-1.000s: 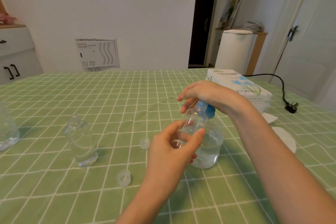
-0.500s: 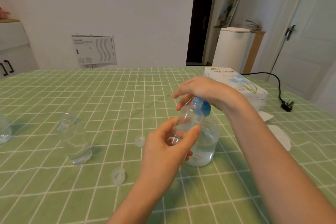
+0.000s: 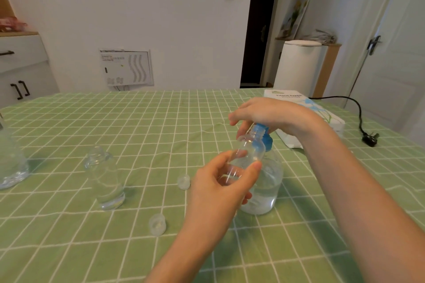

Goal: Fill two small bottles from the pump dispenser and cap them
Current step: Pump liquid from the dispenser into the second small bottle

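Head view: left hand (image 3: pixel 218 190) fingers (image 3: pixel 222 159) curl round the tilted bottle (image 3: pixel 250 149); right hand (image 3: pixel 272 114) rests, fingers relaxed, on the pump (image 3: pixel 268 142).

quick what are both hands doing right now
Left hand: grips the tilted small bottle.
Right hand: open, resting on the blue pump head.

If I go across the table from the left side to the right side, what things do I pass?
Clear container at the left edge → open small bottle → nearer cap → farther cap → pump dispenser → tissue box → black plug.
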Tool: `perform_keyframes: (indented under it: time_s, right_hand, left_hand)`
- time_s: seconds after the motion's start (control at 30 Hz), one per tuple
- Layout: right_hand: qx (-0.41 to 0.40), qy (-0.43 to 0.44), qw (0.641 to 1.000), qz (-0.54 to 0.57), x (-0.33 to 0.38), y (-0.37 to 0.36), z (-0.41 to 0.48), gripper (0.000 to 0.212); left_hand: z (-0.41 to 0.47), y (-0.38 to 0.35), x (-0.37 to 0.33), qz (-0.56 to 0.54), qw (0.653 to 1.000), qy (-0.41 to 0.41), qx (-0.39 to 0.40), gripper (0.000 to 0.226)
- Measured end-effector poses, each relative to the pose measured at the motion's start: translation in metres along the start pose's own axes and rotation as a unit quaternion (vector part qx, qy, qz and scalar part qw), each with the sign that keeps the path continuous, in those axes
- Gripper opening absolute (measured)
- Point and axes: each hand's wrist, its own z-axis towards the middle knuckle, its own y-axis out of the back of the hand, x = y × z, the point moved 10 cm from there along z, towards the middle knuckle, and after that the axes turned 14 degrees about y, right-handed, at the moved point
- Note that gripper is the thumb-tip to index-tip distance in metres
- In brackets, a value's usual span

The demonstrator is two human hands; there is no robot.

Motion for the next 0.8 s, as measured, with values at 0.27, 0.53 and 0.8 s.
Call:
perform_keyframes:
  time_s: [0.27, 0.53, 0.8]
  right_hand:
    - [-0.007, 0.001, 0.999, 0.047, -0.004, -0.007, -0.001, 0.028]
    - [-0.014, -0.01, 0.999, 0.035, -0.007, -0.009, -0.002, 0.026]
    - [-0.028, 0.045, 0.998, -0.018, 0.014, 0.014, -0.004, 0.03]
  left_hand:
    - [0.0, 0.001, 0.002, -0.006, 1.0, 0.002, 0.001, 0.021]
    - [-0.001, 0.001, 0.004, 0.007, 1.0, 0.007, -0.002, 0.026]
    - [0.0, 0.0, -0.002, -0.012, 1.0, -0.002, 0.005, 0.039]
